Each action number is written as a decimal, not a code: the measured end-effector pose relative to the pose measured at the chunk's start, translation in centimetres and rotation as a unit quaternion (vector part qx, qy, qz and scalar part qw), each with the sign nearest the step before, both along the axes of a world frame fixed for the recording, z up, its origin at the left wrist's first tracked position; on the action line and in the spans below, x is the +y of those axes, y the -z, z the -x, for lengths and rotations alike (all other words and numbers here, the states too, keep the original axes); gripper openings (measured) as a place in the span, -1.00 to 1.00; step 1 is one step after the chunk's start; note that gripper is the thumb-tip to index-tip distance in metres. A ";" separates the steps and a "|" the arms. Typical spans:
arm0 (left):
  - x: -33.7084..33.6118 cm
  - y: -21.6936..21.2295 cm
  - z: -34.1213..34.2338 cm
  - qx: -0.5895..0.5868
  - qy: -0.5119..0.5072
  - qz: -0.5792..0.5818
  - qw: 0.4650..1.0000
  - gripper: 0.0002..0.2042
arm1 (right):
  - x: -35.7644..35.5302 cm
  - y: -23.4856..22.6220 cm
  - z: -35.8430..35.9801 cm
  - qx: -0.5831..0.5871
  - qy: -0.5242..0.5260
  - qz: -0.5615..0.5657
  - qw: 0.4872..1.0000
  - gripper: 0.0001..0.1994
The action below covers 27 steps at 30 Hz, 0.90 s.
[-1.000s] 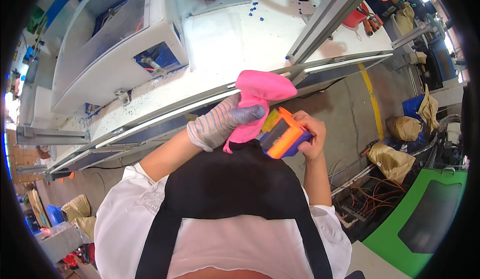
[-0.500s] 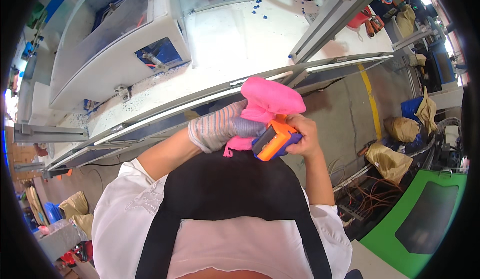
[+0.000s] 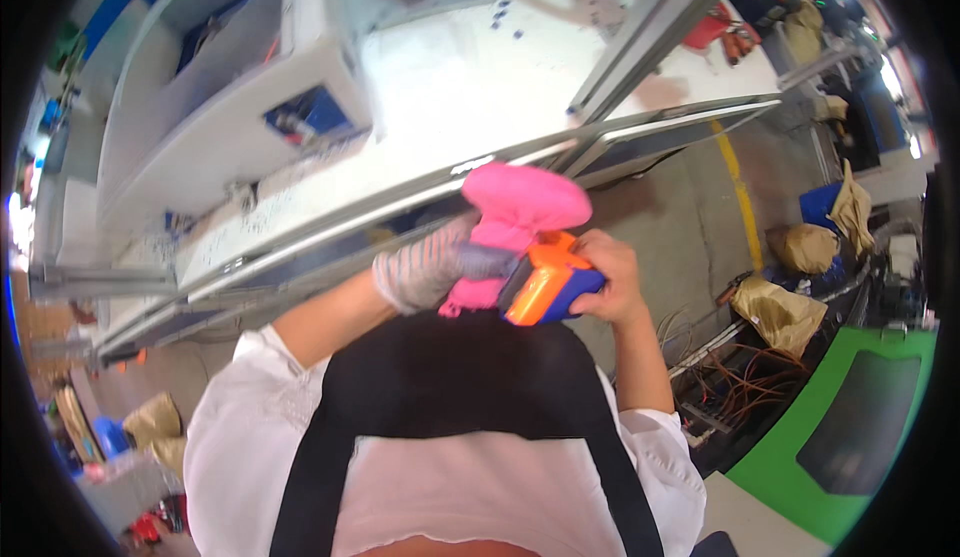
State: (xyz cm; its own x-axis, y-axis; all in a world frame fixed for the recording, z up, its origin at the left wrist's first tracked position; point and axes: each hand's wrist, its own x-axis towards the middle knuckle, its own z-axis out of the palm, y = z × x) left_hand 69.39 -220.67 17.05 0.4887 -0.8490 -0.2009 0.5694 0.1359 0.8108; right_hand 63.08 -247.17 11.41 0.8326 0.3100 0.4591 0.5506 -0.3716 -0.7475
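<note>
Clutching a pink cloth bundle in closed, gloved left fingers, and gripping an orange-and-blue handheld device just beside it in curled, bare right fingers

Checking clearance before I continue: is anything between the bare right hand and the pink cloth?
Yes. The orange and blue tool in the right hand stands between it and the lower part of the pink cloth. The gloved left hand also covers part of the cloth there.
</note>
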 end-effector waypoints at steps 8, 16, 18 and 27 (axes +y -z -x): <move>-0.9 -1.9 -0.5 0.018 0.041 -0.047 0.998 -0.22 | -0.4 -0.2 -0.8 -0.001 0.000 0.078 0.997 -0.46; -0.7 0.4 0.0 0.041 -0.040 0.010 0.998 -0.34 | -0.1 -2.9 -0.5 0.020 -0.012 0.094 0.995 -0.35; -0.5 -0.1 0.4 0.057 -0.036 0.013 0.998 -0.31 | 0.2 -3.2 0.0 -0.001 -0.006 0.109 0.994 -0.32; 1.3 -0.7 1.7 0.107 0.008 0.122 0.987 -0.34 | -3.7 -0.7 1.5 -0.057 0.016 0.216 0.975 -0.59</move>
